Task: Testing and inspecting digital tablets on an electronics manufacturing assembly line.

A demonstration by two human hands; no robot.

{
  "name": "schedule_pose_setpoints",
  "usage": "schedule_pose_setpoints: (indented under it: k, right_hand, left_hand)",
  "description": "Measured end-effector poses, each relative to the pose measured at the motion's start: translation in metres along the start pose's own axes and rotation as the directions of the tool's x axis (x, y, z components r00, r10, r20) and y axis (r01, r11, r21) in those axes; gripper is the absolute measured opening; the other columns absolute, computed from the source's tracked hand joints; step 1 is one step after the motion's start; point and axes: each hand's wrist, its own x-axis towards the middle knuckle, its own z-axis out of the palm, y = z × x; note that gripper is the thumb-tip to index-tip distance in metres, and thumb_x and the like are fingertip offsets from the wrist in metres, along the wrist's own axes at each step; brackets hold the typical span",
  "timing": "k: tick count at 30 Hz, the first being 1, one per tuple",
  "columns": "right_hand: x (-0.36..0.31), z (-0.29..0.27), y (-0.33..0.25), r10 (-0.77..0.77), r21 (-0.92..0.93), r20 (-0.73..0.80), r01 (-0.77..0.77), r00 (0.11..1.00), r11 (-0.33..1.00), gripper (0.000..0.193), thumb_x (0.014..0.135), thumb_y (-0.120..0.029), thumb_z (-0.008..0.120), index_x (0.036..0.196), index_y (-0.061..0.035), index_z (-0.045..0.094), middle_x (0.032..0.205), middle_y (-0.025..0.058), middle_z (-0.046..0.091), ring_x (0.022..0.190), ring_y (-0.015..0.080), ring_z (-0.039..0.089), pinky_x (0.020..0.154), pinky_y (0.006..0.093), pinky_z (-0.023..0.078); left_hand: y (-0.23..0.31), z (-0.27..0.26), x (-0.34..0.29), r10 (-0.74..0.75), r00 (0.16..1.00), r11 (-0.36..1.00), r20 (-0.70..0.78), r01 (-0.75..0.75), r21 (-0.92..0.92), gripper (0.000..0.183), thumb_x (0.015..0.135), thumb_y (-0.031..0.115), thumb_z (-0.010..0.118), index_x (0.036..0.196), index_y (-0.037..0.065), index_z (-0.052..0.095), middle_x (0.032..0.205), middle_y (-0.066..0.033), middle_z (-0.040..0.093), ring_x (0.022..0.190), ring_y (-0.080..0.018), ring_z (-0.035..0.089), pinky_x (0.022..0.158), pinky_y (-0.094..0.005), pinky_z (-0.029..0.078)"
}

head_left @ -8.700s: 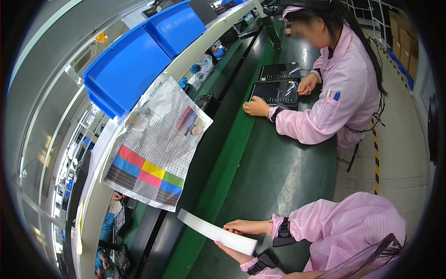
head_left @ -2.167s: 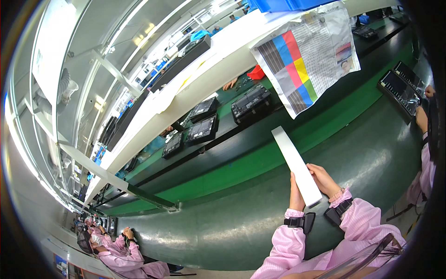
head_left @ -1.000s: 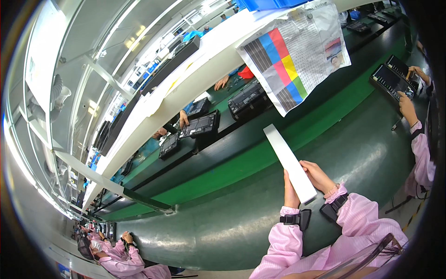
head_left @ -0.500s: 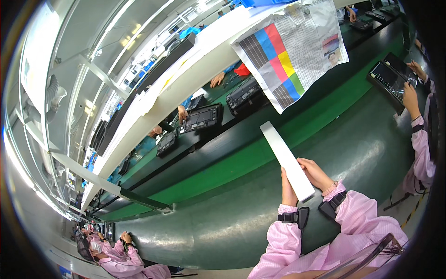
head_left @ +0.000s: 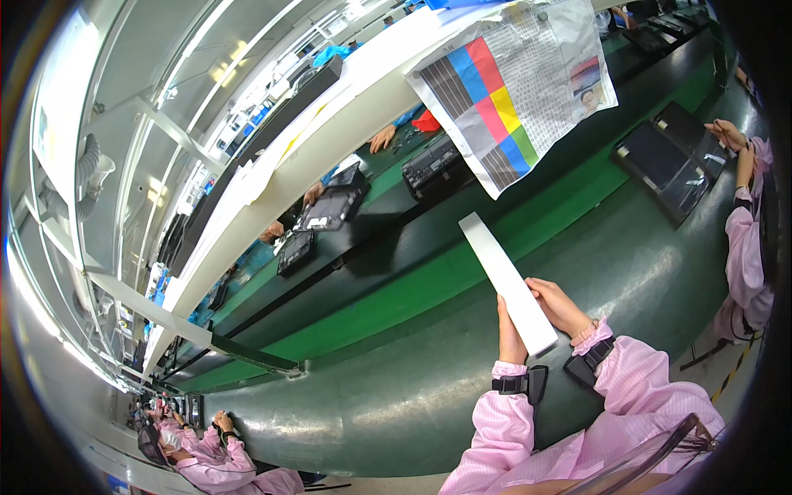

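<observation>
A long, narrow white box [head_left: 505, 276] with flat sides is held above the green work surface, its far end tilted up and to the left. My left hand [head_left: 511, 337] is closed along the box's left side near its lower end. On the right side, the fingers of my right hand [head_left: 558, 306] wrap its edge. Both hands grip the same box, and the fingertips underneath are hidden. Black straps circle both wrists over pink striped sleeves.
A green workbench [head_left: 396, 371] curves in front of me. Behind it, a dark conveyor carries several opened laptops [head_left: 332, 208]. A printed sheet [head_left: 520, 91] hangs from a white shelf. A co-worker's hands [head_left: 730, 139] hold an open laptop [head_left: 672, 157] at right; another person [head_left: 198, 454] sits at left.
My hands and the white box stay nearly still. The co-worker's laptop at right has been turned and now lies opened wider. Across the conveyor, one laptop has shifted and tilted.
</observation>
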Motion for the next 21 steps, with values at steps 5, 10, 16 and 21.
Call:
schedule_pose_setpoints:
  k: [5,10,16,21]
  right_hand:
    - [0.001,0.002,0.002,-0.002,-0.01,0.015,0.002,1.0,1.0,0.022,0.098,-0.023,0.043,0.085,-0.0089,0.055,0.072,-0.0077,0.046,0.066,0.0021,0.043,0.061,0.0183,0.038]
    - [0.002,-0.002,0.001,-0.025,-0.011,0.007,0.025,1.0,1.0,0.023,0.098,-0.022,0.043,0.086,-0.0081,0.056,0.073,-0.0073,0.048,0.067,0.0022,0.045,0.062,0.0185,0.039]
    - [0.007,-0.011,0.01,-0.021,-0.063,-0.031,0.019,0.999,0.998,0.024,0.097,-0.022,0.043,0.095,-0.0045,0.06,0.079,-0.0036,0.055,0.072,0.0041,0.05,0.066,0.0203,0.043]
    - [-0.009,-0.019,-0.007,-0.026,-0.276,0.032,0.033,0.999,0.96,0.028,0.098,-0.023,0.044,0.107,-0.0013,0.06,0.094,0.0024,0.062,0.084,0.0089,0.057,0.074,0.023,0.046]
  left_hand:
    - [0.001,-0.005,0.001,0.003,1.0,1.0,-0.002,-0.003,-0.002,0.054,0.097,0.05,0.029,0.109,0.004,0.054,0.091,-0.0059,0.063,0.081,-0.0141,0.059,0.072,-0.0257,0.048]
    - [-0.003,-0.004,0.005,0.014,1.0,1.0,-0.026,-0.014,0.011,0.055,0.097,0.051,0.03,0.106,0.003,0.056,0.09,-0.0061,0.063,0.08,-0.0147,0.06,0.071,-0.026,0.049]
    - [-0.012,-0.011,0.009,0.003,0.998,1.0,-0.062,-0.002,0.019,0.06,0.094,0.056,0.032,0.105,0.001,0.057,0.086,-0.0073,0.064,0.077,-0.0167,0.061,0.069,-0.0274,0.049]
    - [-0.013,-0.007,0.003,0.033,0.999,0.999,-0.011,-0.032,0.035,0.06,0.095,0.054,0.03,0.114,0.002,0.051,0.087,-0.0074,0.06,0.076,-0.0176,0.058,0.068,-0.0282,0.048]
